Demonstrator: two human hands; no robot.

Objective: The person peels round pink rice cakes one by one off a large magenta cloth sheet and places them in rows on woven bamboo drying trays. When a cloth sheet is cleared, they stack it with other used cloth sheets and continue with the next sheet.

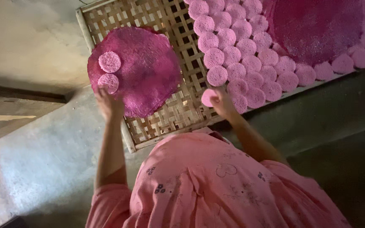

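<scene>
Two hands | left hand (108,103) grips magenta round mat (142,69) | right hand (221,101) pinches pink disc (208,97) | bamboo tray (178,109)

Top edge slices off the woven bamboo tray (178,112), so its far rim is out of sight. The big dark-pink mat (317,25) at upper right runs off the frame too, hiding the pale discs (250,63) beneath it. The left hand (108,103) has its fingertips tucked under the nearer round mat (142,69). The right hand (221,101) covers part of one small disc (208,97).
</scene>
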